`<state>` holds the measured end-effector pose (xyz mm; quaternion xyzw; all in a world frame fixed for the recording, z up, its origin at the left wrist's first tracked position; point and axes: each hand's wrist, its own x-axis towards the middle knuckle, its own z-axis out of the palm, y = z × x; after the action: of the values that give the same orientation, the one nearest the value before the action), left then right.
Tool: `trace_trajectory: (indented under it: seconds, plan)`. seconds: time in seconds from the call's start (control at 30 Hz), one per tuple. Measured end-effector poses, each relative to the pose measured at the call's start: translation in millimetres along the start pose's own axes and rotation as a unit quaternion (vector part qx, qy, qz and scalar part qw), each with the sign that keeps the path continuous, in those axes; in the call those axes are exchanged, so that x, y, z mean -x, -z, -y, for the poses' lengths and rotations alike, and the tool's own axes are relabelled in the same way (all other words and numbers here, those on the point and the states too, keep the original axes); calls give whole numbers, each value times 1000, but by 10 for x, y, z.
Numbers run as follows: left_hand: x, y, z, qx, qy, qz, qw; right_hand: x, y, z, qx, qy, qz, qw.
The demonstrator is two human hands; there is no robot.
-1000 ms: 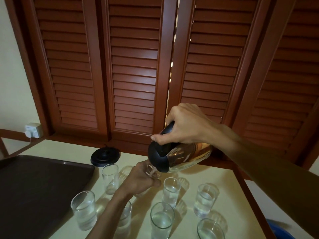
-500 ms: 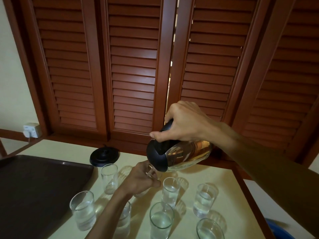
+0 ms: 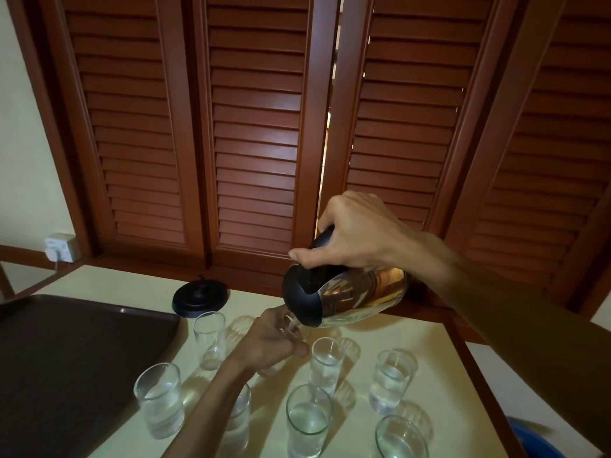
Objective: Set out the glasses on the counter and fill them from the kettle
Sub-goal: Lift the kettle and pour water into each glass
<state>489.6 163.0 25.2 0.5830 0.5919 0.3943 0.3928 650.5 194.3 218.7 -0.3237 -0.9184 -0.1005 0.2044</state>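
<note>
While the pour runs, by size:
Surface (image 3: 426, 385): carries the glasses; a dark tray (image 3: 66, 358) lies at its left.
Kettle (image 3: 344, 295): tipped spout-down over the held glass, the right hand (image 3: 357, 233) clenched round its handle.
Held glass (image 3: 291, 325): grasped by the left hand (image 3: 267, 342), under the spout.
Empty glass (image 3: 210, 335): beside the tray, probably next; that calls for righting the kettle first.

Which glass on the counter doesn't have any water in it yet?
The clear glass standing at the back left, just in front of the round black kettle base. It looks empty, while the other standing glasses all hold water.
</note>
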Motion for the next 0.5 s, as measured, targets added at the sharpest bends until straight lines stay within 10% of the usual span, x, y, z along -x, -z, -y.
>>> trace_trajectory:
  seconds: [0.5]
  plan:
    - [-84,25,48,42,-17,-56,997,93,-70,-172,-87,-49,-51,994]
